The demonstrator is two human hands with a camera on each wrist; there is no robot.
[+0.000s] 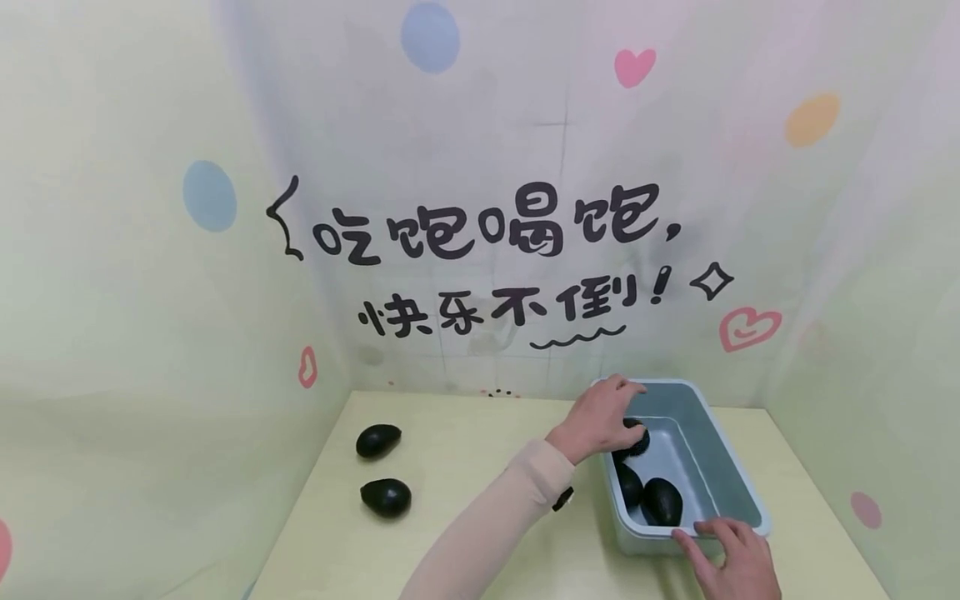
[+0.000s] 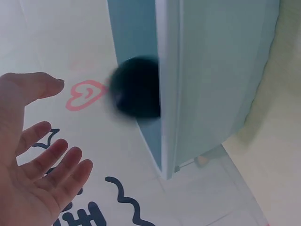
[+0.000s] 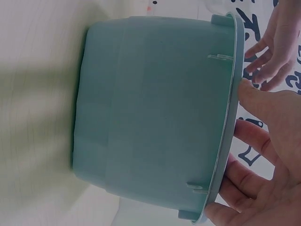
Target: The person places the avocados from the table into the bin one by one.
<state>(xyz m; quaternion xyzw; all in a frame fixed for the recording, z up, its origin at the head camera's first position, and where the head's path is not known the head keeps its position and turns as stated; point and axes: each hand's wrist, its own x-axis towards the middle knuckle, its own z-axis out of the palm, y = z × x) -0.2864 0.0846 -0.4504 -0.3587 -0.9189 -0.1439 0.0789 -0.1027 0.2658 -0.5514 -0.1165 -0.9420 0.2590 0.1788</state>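
Observation:
My left hand (image 1: 600, 412) hovers over the far left corner of a pale blue plastic bin (image 1: 712, 475), fingers spread and holding nothing. A dark avocado (image 1: 637, 442) sits just beneath it inside the bin; in the left wrist view this avocado (image 2: 136, 87) is blurred beside the bin's rim (image 2: 167, 94), apart from my open palm (image 2: 37, 160). Two more avocados (image 1: 663, 500) lie at the bin's near end. My right hand (image 1: 727, 550) rests on the near rim with fingers laid along it; in the right wrist view its fingers (image 3: 254, 136) touch the rim.
Two dark avocados (image 1: 378, 440) (image 1: 386, 497) lie on the pale yellow table (image 1: 465, 517) at the left. Patterned walls with black lettering close in the back and both sides. The bin stands at the table's right, near the front edge.

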